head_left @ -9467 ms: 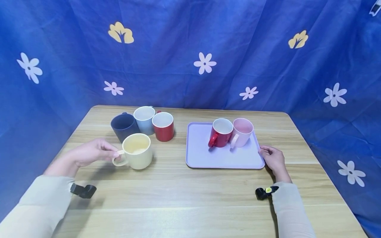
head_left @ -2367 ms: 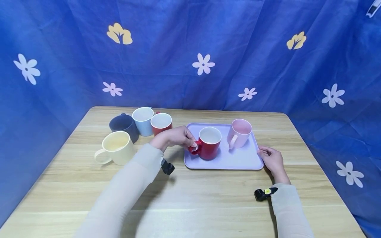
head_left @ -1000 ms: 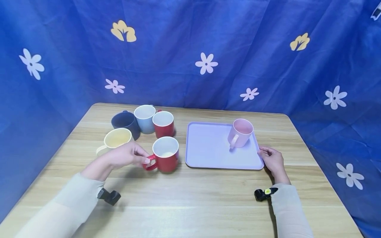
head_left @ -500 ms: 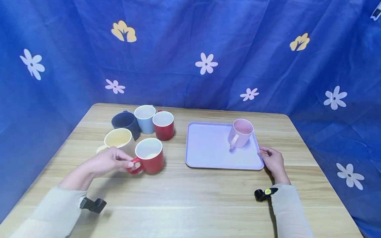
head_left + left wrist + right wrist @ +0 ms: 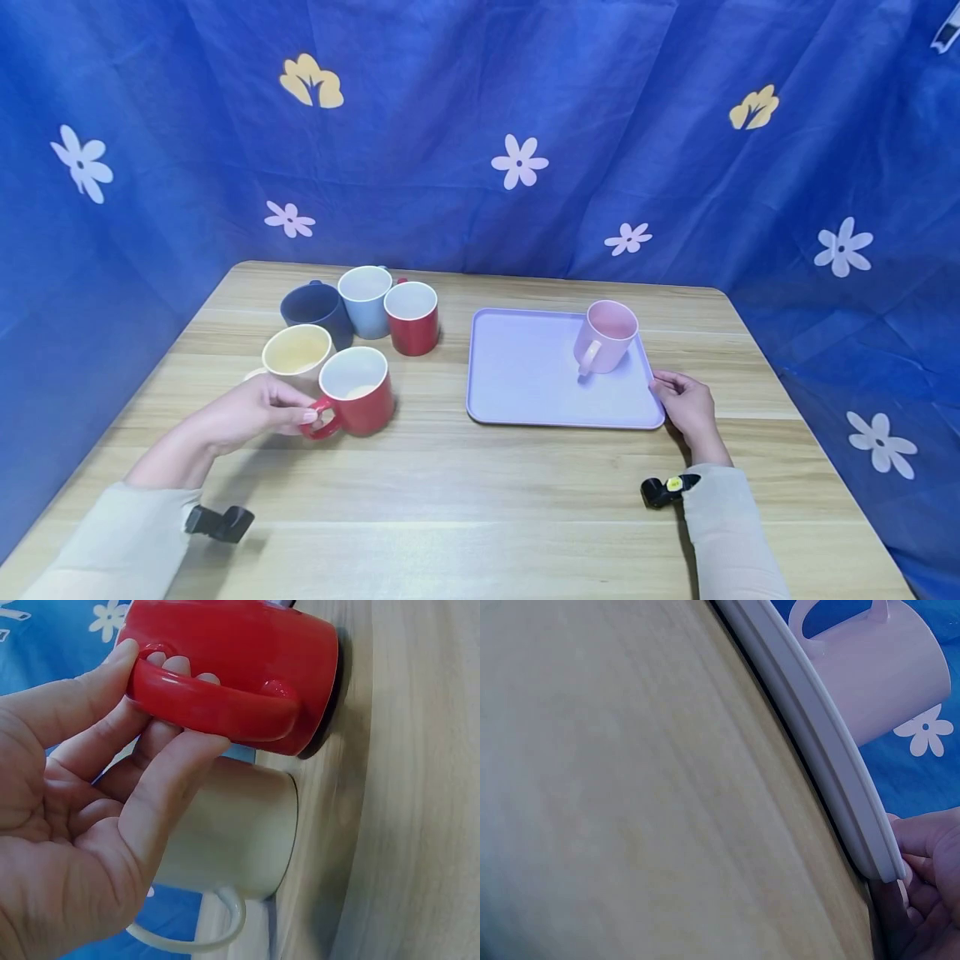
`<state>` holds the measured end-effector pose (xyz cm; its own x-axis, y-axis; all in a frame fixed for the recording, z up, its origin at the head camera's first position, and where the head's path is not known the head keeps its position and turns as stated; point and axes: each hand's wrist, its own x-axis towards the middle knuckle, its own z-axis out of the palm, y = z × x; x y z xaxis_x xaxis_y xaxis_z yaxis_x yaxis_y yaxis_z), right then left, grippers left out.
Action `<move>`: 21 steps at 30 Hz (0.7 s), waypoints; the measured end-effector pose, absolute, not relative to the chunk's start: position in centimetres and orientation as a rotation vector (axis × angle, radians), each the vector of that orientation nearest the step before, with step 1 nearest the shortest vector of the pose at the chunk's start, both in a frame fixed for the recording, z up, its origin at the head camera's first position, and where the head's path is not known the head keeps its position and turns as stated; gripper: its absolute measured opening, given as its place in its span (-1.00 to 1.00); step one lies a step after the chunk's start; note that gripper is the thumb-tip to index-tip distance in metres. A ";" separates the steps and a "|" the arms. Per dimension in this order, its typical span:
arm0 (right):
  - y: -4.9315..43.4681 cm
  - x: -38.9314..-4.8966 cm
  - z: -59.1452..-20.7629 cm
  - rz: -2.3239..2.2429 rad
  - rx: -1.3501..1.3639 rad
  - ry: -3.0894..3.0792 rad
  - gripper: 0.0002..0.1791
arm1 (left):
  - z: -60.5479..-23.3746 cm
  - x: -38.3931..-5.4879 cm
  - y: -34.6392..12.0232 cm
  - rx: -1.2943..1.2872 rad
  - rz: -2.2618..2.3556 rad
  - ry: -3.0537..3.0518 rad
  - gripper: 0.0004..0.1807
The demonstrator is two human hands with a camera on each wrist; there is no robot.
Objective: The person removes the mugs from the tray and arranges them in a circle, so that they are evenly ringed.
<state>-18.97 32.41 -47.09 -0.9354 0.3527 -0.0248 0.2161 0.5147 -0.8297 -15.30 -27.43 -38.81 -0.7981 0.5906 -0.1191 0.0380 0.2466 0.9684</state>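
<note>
My left hand [image 5: 243,421] pinches the handle of a red mug [image 5: 367,404], white inside and upright, at the left of the table. In the left wrist view, fingertips show through the loop of that red handle [image 5: 217,712]. A cream mug [image 5: 298,352] stands just behind, partly hidden by the hand and the red mug. My right hand [image 5: 690,410] grips the right rim of a lilac tray [image 5: 517,375] near its front corner. On the tray's right side stands a pink mug [image 5: 609,346], its handle turned to the front.
Behind the cream mug stand a navy mug [image 5: 322,308], a light blue mug [image 5: 367,308] and a second red mug [image 5: 414,332], close together. A blue flowered curtain [image 5: 435,125] hangs beyond the far edge of the wooden table [image 5: 450,517].
The cream mug was let go beside the navy one. My left hand then took the red mug off the tray and carried it left. My right hand has stayed at the tray's rim.
</note>
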 end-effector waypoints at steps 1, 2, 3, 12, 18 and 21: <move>32.4 -19.0 -47.1 1.393 -0.494 -2.604 -0.63 | -38.9 -15.3 -27.5 0.569 1.582 2.060 -0.80; 32.4 -19.0 -47.1 1.393 -0.497 -2.603 -0.63 | -38.9 -15.3 -27.6 0.565 1.583 2.062 -0.79; 32.4 -19.0 -47.1 1.391 -0.497 -2.605 -0.63 | -39.0 -15.4 -27.6 0.561 1.584 2.060 -0.79; 32.4 -19.0 -47.1 1.390 -0.490 -2.604 -0.63 | -39.6 -15.6 -28.2 0.508 1.606 2.030 -0.78; 32.4 -19.0 -47.1 1.394 -0.498 -2.605 -0.62 | -39.7 -15.8 -28.4 0.487 1.608 2.012 -0.80; 32.4 -18.9 -47.1 1.401 -0.501 -2.608 -0.62 | -39.7 -15.9 -28.5 0.490 1.605 1.986 -0.79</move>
<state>-18.93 32.37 -47.06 -0.9349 0.3532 -0.0346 0.2239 0.5114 -0.8296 -15.86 -28.55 -39.70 -0.7911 0.5855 -0.1773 -0.0506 0.2262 0.9728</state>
